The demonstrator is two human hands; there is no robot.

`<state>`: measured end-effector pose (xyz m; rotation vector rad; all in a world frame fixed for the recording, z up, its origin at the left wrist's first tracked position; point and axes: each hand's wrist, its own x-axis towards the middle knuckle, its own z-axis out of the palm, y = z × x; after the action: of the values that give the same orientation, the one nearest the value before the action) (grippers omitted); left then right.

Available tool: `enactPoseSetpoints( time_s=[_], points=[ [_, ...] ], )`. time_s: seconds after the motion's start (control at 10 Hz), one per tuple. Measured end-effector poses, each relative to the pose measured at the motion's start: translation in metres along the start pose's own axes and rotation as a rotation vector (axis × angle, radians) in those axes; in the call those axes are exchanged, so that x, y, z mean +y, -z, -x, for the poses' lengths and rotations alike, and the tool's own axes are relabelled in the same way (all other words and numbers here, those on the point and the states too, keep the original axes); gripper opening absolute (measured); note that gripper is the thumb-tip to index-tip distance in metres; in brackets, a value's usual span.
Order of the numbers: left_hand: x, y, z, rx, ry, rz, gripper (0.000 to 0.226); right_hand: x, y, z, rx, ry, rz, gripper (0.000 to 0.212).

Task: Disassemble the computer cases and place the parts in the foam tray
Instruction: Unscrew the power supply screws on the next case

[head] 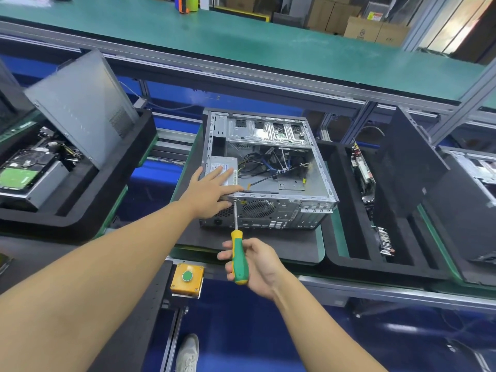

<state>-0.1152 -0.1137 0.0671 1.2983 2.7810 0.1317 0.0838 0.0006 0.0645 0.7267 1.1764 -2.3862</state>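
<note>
An open grey computer case [303, 200] lies on its side on a black foam pad, its rear panel facing me. Inside are a power supply [228, 163] at the left and loose cables [276, 165]. My left hand [212, 191] rests flat with straight fingers on the power supply and the case's rear top edge. My right hand [257, 267] grips the green-and-yellow handle of a screwdriver [238, 256]; its tip touches the rear panel near the top left corner.
A black foam tray [349, 210] to the right holds circuit boards [362, 170] and a dark side panel [410, 162]. Another foam tray [80, 200] at the left holds a hard drive [21, 173] and a grey panel [80, 103]. A yellow button box [187, 281] sits on the near rail.
</note>
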Motion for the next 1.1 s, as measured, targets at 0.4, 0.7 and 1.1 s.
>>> enactPoseSetpoints(
  time_s=[0.4, 0.7, 1.1],
  points=[
    [0.017, 0.016, 0.025, 0.464, 0.143, 0.36, 0.037, 0.001, 0.001, -0.002, 0.133, 0.074, 0.047, 0.023],
    [0.055, 0.01, 0.045, 0.14, 0.813, 1.21, 0.039, 0.008, -0.002, -0.003, 0.119, 0.107, 0.027, 0.011],
    [0.071, -0.007, 0.018, 0.11, 0.924, 1.666, 0.02, 0.002, -0.004, -0.001, 0.1, 0.011, -0.009, 0.031]
  ],
)
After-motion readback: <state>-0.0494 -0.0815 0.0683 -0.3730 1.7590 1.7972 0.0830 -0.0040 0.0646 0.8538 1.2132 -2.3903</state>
